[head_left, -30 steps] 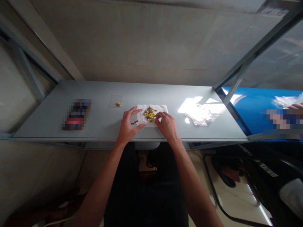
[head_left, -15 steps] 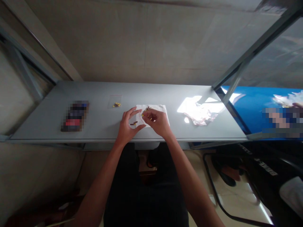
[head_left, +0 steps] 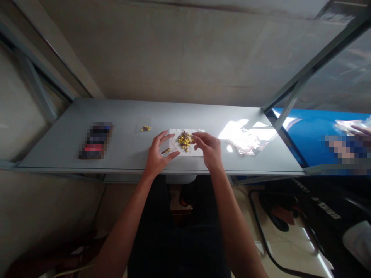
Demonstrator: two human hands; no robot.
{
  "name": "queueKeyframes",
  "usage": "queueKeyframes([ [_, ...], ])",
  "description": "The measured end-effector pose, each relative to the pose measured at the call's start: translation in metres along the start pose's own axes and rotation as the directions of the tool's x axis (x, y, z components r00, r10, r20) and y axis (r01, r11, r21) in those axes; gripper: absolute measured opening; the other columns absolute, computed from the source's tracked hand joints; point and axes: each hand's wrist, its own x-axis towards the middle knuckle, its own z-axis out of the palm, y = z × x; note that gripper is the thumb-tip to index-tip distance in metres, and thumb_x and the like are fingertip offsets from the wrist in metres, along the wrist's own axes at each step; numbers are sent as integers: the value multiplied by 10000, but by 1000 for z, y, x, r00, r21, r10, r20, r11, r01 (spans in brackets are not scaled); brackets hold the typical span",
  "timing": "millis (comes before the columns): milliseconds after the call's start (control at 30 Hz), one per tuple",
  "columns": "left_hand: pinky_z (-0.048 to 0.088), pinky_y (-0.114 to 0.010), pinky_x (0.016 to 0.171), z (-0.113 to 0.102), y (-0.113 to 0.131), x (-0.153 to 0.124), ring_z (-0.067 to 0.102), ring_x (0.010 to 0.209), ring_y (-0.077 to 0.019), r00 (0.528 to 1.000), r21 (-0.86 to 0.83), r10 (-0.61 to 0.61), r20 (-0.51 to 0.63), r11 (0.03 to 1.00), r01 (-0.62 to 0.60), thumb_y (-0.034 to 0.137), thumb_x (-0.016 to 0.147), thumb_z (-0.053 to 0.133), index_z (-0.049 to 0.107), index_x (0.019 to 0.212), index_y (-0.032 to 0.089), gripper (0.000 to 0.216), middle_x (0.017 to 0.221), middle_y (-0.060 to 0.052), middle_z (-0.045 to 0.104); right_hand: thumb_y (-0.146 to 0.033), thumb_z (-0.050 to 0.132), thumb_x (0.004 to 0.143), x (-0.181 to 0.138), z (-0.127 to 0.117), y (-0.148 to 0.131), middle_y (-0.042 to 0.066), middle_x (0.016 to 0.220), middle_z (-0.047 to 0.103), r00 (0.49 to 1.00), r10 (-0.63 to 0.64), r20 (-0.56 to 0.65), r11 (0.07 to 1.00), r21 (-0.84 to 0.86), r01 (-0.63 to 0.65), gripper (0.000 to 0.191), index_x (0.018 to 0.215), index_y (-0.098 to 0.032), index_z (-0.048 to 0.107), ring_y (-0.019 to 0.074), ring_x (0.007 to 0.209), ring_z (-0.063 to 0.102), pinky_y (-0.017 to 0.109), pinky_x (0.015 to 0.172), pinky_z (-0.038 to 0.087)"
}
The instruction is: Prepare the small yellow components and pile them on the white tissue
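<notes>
A heap of small yellow-and-brown pieces (head_left: 184, 141), too small to name surely, lies on a white cloth or paper sheet (head_left: 198, 153). My right hand (head_left: 213, 148) is at the right edge of the heap, its thumb and fingertips drawn together there. Whatever those fingertips grip is too small to make out. On the left, my left hand (head_left: 158, 156) rests curved on the table with thumb and fingers spread apart. A few similar loose pieces (head_left: 166, 151) lie inside that curve, beside the sheet's left edge.
Behind my left hand lies a small clear zip bag (head_left: 144, 120) with several yellow pieces in it. A blurred dark object (head_left: 97, 139) sits farther left on the grey table (head_left: 124, 154). Crumpled clear plastic (head_left: 246, 144) lies right in bright sunlight. Another person's hand (head_left: 362, 129) shows over the blue table.
My right hand has moved right, away from my left hand to the heap's right edge, uncovering the yellow pieces. My left hand keeps its curved pose around the loose pieces.
</notes>
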Motion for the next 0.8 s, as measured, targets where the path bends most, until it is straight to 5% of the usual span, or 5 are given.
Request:
queueKeyframes([
  [67,400,-532,1211,0,1,0,596,1358,-295,1000,-31,-10,-3,999,10,499,765,879,449,1444,258,839,1371,-136,677,-436,696,863,-3,-14,8,72,892,752,993,33,-111,999,-21,-35,311,1011,-173,767,203,781,743,304,626,583],
  [167,492,-509,1132,0,0,1,585,1370,-305,999,-71,-31,16,997,32,548,779,854,433,1456,263,847,1394,-147,663,-379,646,889,-6,-28,15,79,890,742,985,-57,-161,963,-268,13,266,984,-164,771,206,798,730,335,688,589],
  [267,520,-503,1105,-4,-10,4,618,1335,-302,1000,-160,0,-9,987,-1,633,818,783,389,1493,288,854,1429,-156,635,-291,592,924,-9,-30,18,81,944,740,981,-186,-53,858,-495,136,236,982,-170,785,172,754,673,331,736,562],
  [433,524,-503,1103,-9,-20,5,674,1264,-283,995,-279,-9,-103,960,-20,720,904,610,369,1512,319,768,1455,-167,610,-236,560,962,-10,-28,19,84,960,739,972,-216,88,753,-619,223,236,1029,-187,781,210,855,651,346,811,529],
  [800,495,-481,1113,-4,10,-7,636,1240,-281,995,147,99,-27,985,-94,512,809,836,600,1393,273,674,1343,-101,667,-204,566,961,-9,-30,19,91,977,745,973,-180,145,709,-667,230,206,967,-198,772,229,919,648,367,896,502],
])
